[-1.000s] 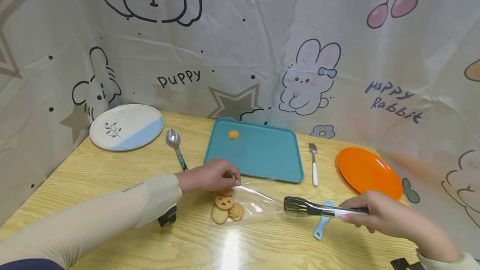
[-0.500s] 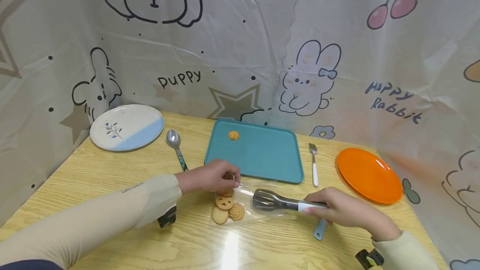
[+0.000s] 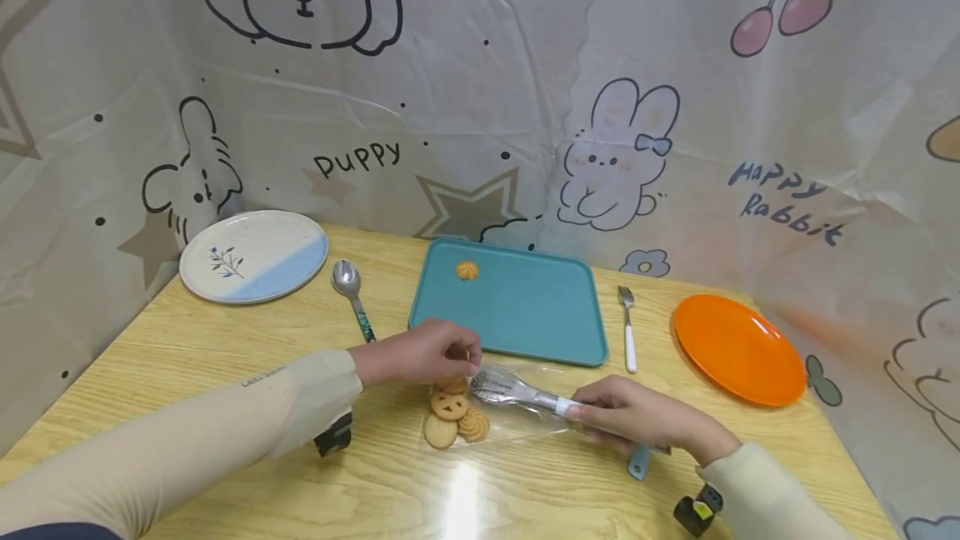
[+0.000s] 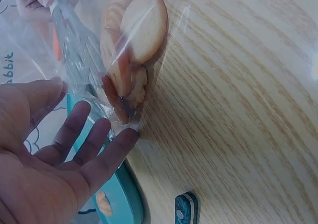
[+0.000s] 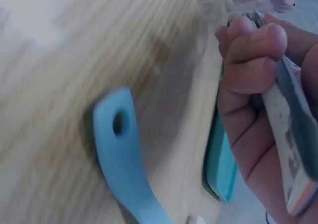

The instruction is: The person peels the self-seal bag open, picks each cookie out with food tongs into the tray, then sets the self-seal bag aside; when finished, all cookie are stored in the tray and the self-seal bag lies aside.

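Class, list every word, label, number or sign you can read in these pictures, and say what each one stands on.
"PUPPY": on the backdrop, below the dog drawing, in the head view.
"Happy Rabbit": also on the backdrop, in two lines, right of the rabbit drawing; the left wrist view catches only the end of "Rabbit", turned sideways.
Left sleeve: dark lettering, too small and blurred to read.

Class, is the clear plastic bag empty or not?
Not empty: through the transparent bag, several cookies show in the left wrist view.
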A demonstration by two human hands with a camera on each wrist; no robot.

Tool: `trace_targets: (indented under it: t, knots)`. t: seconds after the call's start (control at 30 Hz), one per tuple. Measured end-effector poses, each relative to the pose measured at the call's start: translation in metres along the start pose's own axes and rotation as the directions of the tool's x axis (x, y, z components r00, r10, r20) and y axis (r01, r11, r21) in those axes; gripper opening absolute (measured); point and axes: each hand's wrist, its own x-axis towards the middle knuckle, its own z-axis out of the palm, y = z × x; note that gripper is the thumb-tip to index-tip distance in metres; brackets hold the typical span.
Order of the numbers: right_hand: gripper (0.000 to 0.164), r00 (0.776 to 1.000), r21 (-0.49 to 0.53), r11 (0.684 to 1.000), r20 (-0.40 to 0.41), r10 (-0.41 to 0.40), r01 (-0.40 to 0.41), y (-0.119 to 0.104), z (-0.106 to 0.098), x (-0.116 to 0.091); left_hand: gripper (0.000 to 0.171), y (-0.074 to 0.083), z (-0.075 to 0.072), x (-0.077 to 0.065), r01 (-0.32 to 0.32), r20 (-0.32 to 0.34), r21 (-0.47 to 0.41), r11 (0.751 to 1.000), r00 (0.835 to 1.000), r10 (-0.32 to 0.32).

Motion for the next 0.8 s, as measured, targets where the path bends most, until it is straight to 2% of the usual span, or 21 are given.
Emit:
trace_targets:
  t: [0.1, 0.4, 0.63, 0.8]
  knots:
    - [0.037, 1.0, 0.027, 1.0, 0.011, -0.006, 0.006, 0.0, 0.003, 0.006, 0.008, -0.001, 0.0, 0.0, -0.012, 0.0, -0.003, 1.0, 1.0, 0.012]
    - [0.037, 1.0, 0.014, 1.0, -0.016, 0.027, -0.026, -0.004, 0.01, 0.018, 0.009, -0.001, 0.0, 0.0, -0.014, 0.007, -0.009, 1.0, 1.0, 0.014]
    - [0.035, 0.999, 0.087, 0.995, -0.011, 0.053, -0.052, -0.002, 0.011, 0.017, 0.009, -0.001, 0.0, -0.001, -0.008, 0.011, -0.013, 1.0, 1.0, 0.008]
    - [0.036, 0.998, 0.091, 0.994, 0.002, 0.056, -0.056, -0.001, 0.011, 0.013, 0.009, -0.001, -0.001, -0.001, -0.004, 0.014, -0.008, 1.0, 1.0, 0.004]
